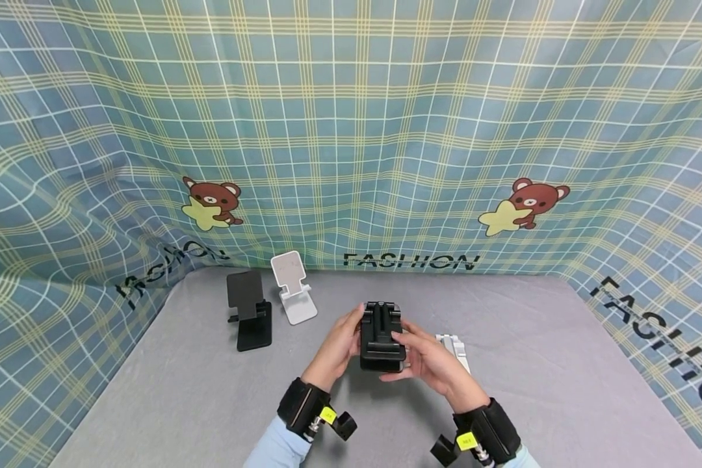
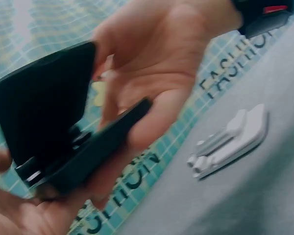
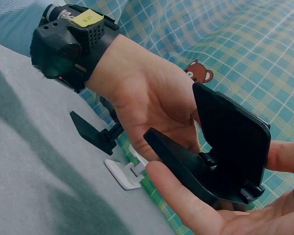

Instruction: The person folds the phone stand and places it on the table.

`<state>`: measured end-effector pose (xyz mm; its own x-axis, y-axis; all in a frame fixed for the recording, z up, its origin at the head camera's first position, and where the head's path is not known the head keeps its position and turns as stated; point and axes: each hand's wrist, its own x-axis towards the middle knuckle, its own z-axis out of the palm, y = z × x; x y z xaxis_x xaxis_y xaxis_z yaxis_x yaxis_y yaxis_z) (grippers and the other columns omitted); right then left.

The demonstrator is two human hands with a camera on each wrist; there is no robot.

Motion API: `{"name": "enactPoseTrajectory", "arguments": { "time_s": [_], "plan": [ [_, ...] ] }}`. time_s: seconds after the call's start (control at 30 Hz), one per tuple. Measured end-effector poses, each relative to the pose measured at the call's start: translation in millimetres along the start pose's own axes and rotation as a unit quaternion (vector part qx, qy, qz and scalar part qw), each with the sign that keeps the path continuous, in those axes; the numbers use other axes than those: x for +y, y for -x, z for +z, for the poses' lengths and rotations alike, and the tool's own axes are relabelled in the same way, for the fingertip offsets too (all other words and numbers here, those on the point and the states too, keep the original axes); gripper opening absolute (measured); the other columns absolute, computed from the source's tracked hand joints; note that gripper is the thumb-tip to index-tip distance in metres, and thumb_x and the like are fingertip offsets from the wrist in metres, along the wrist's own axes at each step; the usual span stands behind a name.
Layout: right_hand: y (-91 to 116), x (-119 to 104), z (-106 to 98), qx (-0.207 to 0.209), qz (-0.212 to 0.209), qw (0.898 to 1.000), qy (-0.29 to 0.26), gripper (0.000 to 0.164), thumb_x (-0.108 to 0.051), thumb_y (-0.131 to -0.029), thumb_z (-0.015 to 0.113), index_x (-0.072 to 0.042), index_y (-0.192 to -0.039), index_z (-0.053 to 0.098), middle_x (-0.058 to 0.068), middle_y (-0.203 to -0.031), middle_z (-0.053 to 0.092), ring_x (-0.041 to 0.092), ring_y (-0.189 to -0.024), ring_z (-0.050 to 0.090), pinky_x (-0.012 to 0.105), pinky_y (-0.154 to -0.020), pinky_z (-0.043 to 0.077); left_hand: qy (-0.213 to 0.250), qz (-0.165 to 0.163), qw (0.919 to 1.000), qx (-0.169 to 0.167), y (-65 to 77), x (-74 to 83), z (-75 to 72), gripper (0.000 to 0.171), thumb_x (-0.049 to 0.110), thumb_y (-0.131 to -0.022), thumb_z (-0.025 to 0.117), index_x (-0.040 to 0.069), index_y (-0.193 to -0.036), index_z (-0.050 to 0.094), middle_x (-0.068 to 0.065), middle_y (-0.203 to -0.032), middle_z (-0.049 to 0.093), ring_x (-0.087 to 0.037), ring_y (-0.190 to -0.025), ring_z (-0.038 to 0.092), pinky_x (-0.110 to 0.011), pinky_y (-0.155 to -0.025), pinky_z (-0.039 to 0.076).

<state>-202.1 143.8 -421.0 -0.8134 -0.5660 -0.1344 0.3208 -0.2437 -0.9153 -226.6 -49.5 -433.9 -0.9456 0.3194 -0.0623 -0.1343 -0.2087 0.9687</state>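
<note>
Above the grey cloth-covered table [image 1: 152,396], a black hinged folding stand [image 1: 381,338], partly opened, sits between the two hands: the left hand [image 1: 340,341] grips its left side, the right hand [image 1: 433,361] its right. A folded white stand [image 2: 235,139] lies near the right hand; an unfolded black stand [image 1: 246,296] and white-framed stand [image 1: 288,270] stand to the left.

My left hand [image 1: 338,344] and right hand [image 1: 431,361] face each other, both gripping, raised above the table [image 1: 152,390], short of its far edge. My forearms [image 1: 277,445] angle inward.
</note>
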Motion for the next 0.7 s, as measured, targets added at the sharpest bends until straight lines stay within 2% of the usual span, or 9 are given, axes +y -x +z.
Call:
{"name": "enactPoseTrajectory", "arguments": {
  "time_s": [0.1,0.23,0.43,0.7],
  "plan": [
    [0.5,-1.3,-0.3,-0.004,-0.001,1.000,0.000,0.073,-0.020,-0.101,0.043,-0.005,-0.151,-0.007,0.008,-0.117,0.061,0.024,-0.102,0.065,0.059,-0.084,0.049,-0.022,-0.009,0.9983,-0.054,0.0,4.9,-7.2,0.051,0.035,-0.098,0.048,-0.002,-0.133,0.044,-0.007,-0.103,0.066,-0.012,-0.085,0.067,-0.033,-0.075,0.055],
    [1.8,-2.2,0.2,-0.006,0.001,1.000,0.000,0.075,-0.020,-0.101,0.043,-0.005,-0.150,-0.011,0.009,-0.119,0.060,0.023,-0.102,0.066,0.058,-0.084,0.049,-0.034,-0.024,0.9943,-0.098,0.4,9.8,-13.2,0.057,0.022,-0.091,0.060,-0.001,-0.138,0.038,-0.010,-0.114,0.064,-0.014,-0.092,0.066,-0.037,-0.082,0.053],
    [2.1,-1.6,1.0,-0.008,-0.002,1.000,0.006,0.074,-0.019,-0.101,0.043,-0.003,-0.150,-0.010,0.012,-0.120,0.060,0.025,-0.100,0.066,0.058,-0.083,0.050,-0.030,-0.038,0.9930,-0.107,1.1,12.5,-15.3,0.062,0.019,-0.089,0.062,-0.003,-0.140,0.035,-0.011,-0.115,0.064,-0.015,-0.092,0.066,-0.038,-0.083,0.053],
    [1.2,3.1,-0.1,0.016,-0.006,1.000,0.017,0.076,-0.014,-0.099,0.047,-0.001,-0.150,-0.008,0.023,-0.125,0.053,0.031,-0.101,0.065,0.055,-0.081,0.052,-0.028,-0.025,0.9940,-0.103,-0.3,8.1,-15.0,0.056,0.009,-0.088,0.061,-0.004,-0.137,0.038,-0.012,-0.115,0.064,-0.013,-0.092,0.065,-0.036,-0.082,0.053]
  ]
}}
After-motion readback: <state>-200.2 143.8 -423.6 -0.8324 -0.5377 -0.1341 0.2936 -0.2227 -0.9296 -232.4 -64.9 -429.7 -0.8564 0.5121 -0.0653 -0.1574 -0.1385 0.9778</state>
